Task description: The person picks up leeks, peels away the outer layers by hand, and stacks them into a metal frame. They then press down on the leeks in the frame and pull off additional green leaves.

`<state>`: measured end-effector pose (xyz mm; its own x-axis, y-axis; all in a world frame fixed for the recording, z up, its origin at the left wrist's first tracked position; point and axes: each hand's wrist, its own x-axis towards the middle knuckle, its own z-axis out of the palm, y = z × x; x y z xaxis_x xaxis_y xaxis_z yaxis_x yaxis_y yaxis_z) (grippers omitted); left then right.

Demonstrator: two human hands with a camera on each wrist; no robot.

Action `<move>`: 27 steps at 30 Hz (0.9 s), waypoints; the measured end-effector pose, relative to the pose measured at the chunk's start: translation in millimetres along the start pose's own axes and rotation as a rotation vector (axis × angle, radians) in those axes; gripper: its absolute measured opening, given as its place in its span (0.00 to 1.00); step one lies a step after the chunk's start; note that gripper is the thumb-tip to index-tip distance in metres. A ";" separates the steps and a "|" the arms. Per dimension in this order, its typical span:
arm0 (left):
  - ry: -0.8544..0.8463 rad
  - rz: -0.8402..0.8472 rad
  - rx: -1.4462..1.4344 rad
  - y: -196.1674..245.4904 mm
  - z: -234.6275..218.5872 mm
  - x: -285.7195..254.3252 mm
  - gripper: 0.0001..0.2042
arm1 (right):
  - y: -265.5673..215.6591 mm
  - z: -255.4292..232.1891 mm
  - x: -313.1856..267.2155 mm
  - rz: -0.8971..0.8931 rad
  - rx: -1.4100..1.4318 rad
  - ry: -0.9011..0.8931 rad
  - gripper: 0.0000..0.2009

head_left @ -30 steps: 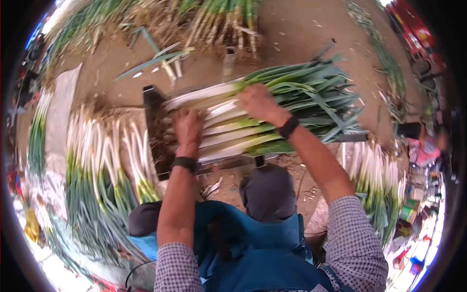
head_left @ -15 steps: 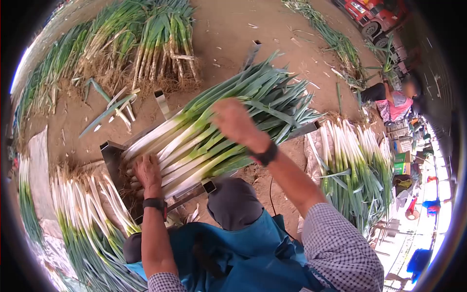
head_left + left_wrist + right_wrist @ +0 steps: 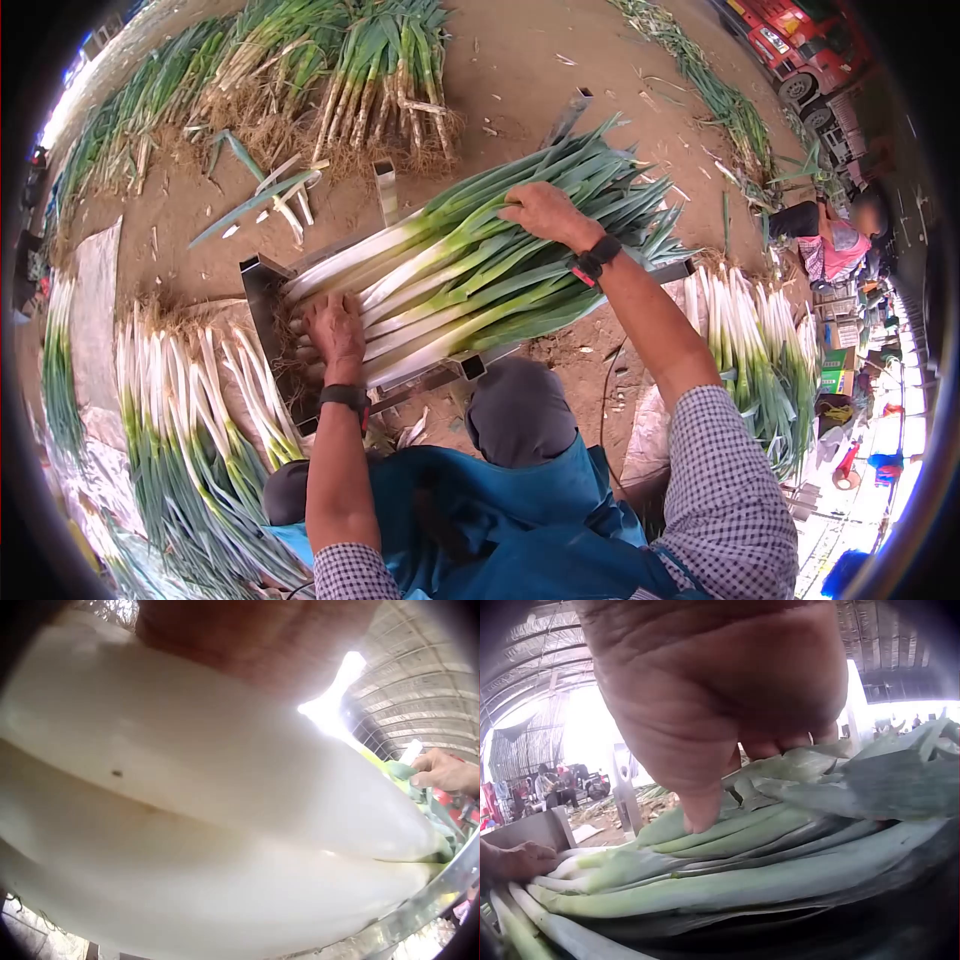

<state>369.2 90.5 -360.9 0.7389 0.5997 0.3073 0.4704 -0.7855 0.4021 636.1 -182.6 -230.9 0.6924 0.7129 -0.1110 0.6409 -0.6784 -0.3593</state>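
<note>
Leeks, long white-stalked and green-leaved (image 3: 470,275), lie stacked in the grey metal trough (image 3: 262,290), my left hand (image 3: 335,330) pressing flat on their white ends, my right hand (image 3: 545,212) spread over the green leaves.

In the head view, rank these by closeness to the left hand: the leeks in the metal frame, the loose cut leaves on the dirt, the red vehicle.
1. Leeks in the metal frame: under the left hand.
2. Loose cut leaves: on the dirt beyond.
3. Red vehicle: far upper right.
</note>
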 end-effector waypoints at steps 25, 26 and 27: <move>-0.101 -0.006 -0.201 -36.3 30.5 3.2 0.08 | -7.8 -103.2 -52.0 0.112 0.465 0.418 0.21; -0.047 0.010 -0.170 -35.9 27.1 4.6 0.08 | -5.3 -109.7 -53.0 0.051 0.341 0.344 0.21; 0.102 0.087 -0.024 -7.0 8.8 1.2 0.08 | 1.1 -117.3 -56.2 0.005 0.202 0.276 0.21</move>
<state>371.1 95.4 -371.0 0.7232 0.5427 0.4272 0.3942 -0.8322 0.3898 636.8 -244.2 -116.3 0.7766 0.6162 0.1314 0.5777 -0.6132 -0.5388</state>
